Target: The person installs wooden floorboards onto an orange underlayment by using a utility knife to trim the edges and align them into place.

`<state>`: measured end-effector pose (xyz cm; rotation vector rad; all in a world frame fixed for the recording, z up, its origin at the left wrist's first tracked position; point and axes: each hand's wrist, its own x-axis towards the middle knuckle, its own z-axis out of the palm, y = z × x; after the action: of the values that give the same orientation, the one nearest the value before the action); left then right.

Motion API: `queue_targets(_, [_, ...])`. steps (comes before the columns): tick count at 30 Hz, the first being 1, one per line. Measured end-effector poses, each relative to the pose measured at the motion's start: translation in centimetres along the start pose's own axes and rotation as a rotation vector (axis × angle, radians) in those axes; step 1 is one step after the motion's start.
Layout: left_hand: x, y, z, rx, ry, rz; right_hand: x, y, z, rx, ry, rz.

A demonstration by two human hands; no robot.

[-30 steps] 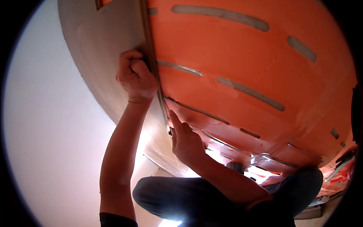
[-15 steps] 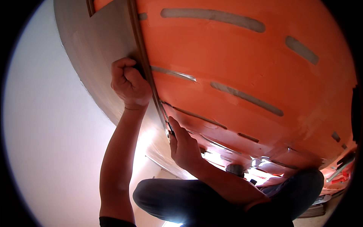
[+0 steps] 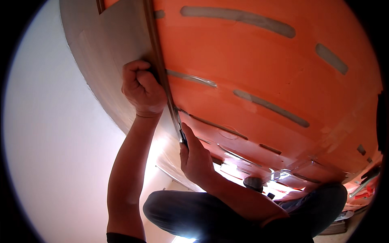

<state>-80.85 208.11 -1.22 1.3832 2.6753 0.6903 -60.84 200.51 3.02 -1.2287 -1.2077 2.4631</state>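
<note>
My left hand (image 3: pixel 144 89) is a closed fist resting on the grey-brown plank (image 3: pixel 114 38), beside the raised wooden edge along its right side; whatever lies under its curled fingers is hidden in shadow. Lower and to the right, my right hand (image 3: pixel 194 156) is closed around a slim black-and-silver tool (image 3: pixel 183 137), apparently a knife, whose tip lies along that same plank edge where it meets the orange sheet (image 3: pixel 267 60). Strips of grey surface show through long slots in the sheet.
A white wall (image 3: pixel 48 129) borders the plank on the left. My bent legs (image 3: pixel 182 210) fill the lower part of the view. At the far right lie red-handled tools (image 3: pixel 364 192) and a stack of flat boards (image 3: pixel 332 227). A dark round object (image 3: pixel 253 182) sits near my right knee.
My right hand has shifted a little down and left, and the tool in it shows more clearly along the edge. My left hand stays closed at the edge, slightly lower in view.
</note>
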Motion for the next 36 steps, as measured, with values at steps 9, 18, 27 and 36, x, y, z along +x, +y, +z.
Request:
queue_targets(9, [0.3,0.2,0.3,-0.002,0.017,0.056,0.3,-1.4,-1.0,-0.288,-0.136,0.039])
queue_targets(18, [0.2,0.9,0.0,0.056,-0.045,-0.064,0.1,-0.3,-0.2,-0.371,-0.133,0.007])
queue_targets(27, [0.5,1.2,-0.1,0.082,-0.052,-0.051,0.0,1.0,-0.1,-0.506,-0.011,-0.143])
queue_targets(36, [0.5,0.4,0.4,0.013,0.015,0.049,0.5,-0.5,-0.8,-0.357,-0.136,0.010])
